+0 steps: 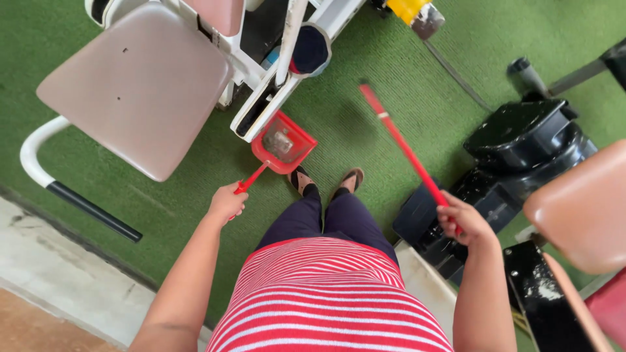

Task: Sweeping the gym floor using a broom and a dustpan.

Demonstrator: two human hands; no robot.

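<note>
- Left hand (227,203) closed round the thin red handle of a red dustpan (283,142); fingers wrapped tight, pan held low and tilted, its mouth toward the white frame of the machine ahead
- Pan sits just above or on the green carpet floor (385,104); cannot tell whether it touches; a small heap of pale grey debris lies inside it, so some sweepings look already gathered
- Right hand (462,220) gripping a long red stick (403,145), probably a broom handle; fingers curled fully about it; the stick rises away from the hand and is blurred at its far end; no broom head in view
- Stick and pan well apart, the person's two sandalled feet (326,180) between them
- Judged stage: partway through; pan loaded but not emptied; carpet near the feet looks free of visible litter, though fine dust would be too small to tell
- Around: beige padded seat (134,85) at left, black moulded machine base (521,146) at right, yellow fitting (407,9) at top
</note>
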